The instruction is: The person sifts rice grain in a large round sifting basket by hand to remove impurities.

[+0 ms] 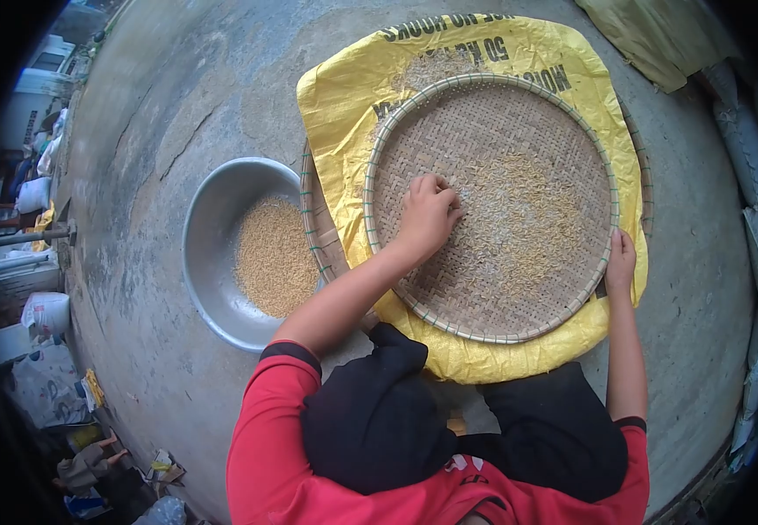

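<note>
A round woven bamboo winnowing tray (449, 122) holds a thin spread of unhusked grain (527, 210) mixed with paler kernels, mostly toward its middle and right. My left hand (431, 208) is over the tray's left half, beside the grain, with its fingers curled together. Whatever those fingers may hold is hidden. My right hand (622, 260) grips the tray's rim on the right side. Beneath the tray lies a yellow printed sack (335, 101), with some pale grain or husk (431, 70) on its far part. The rim of another woven tray (310, 206) shows under the sack.
A metal basin (199, 219) with a heap of grain (274, 258) stands on the concrete floor (151, 254) at the left. Filled sacks (742, 149) line the right side. Buckets (45, 313), bags (46, 385) and clutter run along the left edge.
</note>
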Motion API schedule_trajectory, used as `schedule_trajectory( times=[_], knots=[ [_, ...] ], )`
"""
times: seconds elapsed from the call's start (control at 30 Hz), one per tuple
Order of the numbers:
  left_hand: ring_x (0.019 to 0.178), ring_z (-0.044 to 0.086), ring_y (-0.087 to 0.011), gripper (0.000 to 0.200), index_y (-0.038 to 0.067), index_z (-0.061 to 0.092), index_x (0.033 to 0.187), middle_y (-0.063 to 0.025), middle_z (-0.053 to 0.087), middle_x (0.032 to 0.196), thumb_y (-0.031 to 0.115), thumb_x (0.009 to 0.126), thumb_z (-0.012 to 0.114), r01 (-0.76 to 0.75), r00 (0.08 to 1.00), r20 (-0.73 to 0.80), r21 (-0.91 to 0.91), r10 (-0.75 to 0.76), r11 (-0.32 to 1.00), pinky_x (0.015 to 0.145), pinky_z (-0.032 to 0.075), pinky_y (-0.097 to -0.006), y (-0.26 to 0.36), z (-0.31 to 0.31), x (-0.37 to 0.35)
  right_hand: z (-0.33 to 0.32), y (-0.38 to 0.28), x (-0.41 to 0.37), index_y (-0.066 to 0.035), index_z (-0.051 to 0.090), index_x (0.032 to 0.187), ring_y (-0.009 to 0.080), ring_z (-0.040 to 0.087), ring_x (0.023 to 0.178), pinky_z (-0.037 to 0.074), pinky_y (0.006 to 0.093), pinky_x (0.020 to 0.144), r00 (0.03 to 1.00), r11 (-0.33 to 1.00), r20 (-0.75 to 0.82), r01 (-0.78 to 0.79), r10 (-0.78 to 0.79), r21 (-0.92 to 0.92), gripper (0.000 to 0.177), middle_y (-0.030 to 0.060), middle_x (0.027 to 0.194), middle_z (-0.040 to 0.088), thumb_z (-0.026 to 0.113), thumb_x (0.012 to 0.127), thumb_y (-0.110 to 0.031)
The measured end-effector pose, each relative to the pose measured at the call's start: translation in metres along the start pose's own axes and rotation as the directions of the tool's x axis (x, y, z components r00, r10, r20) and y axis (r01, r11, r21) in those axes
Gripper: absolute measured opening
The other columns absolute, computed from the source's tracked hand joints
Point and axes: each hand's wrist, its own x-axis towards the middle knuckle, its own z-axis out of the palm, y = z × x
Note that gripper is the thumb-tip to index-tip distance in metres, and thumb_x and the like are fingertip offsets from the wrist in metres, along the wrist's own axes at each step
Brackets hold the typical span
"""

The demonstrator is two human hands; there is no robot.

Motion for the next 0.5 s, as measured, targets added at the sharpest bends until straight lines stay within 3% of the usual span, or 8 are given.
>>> schedule_trajectory(
  times=[0.07,0.17,0.5],
  knots=[
    [0.1,0.045,-0.027,0.015,0.005,0.059,0.076,-0.0083,0.05,0.097,0.013,0.069,0.069,-0.106,0.994,-0.016,0.07,0.107,0.992,0.082,0.039,-0.039,0.0,0.003,0.0,0.001,-0.004,-0.001,0.004,0.057,0.102,0.0127,0.053,0.085,0.042,0.0245,0.079,1.0,1.0,-0.007,0.0,0.0,0.0,0.034,0.0075,0.093,0.06,0.047,0.094,-0.027],
    [0.1,0.046,-0.0279,0.013,0.005,0.058,0.075,-0.0087,0.051,0.097,0.011,0.069,0.068,-0.06,0.998,0.013,0.086,0.059,0.994,0.085,0.039,-0.039,0.003,0.007,0.0,0.001,-0.003,-0.001,0.004,0.056,0.102,0.0127,0.054,0.085,0.042,0.0246,0.079,1.0,1.0,-0.005,-0.01,0.01,0.019,0.033,0.0079,0.093,0.06,0.047,0.094,-0.026],
    [0.099,0.046,-0.0274,0.012,0.003,0.057,0.078,-0.0088,0.051,0.097,0.012,0.073,0.063,-0.113,0.992,-0.02,0.239,0.121,0.964,0.082,0.041,-0.0386,0.002,0.009,-0.002,0.001,-0.004,-0.002,0.004,0.056,0.105,0.013,0.054,0.087,0.042,0.0247,0.08,1.0,1.0,-0.01,-0.01,0.01,-0.023,0.033,0.0083,0.095,0.06,0.047,0.093,-0.026]
  ],
)
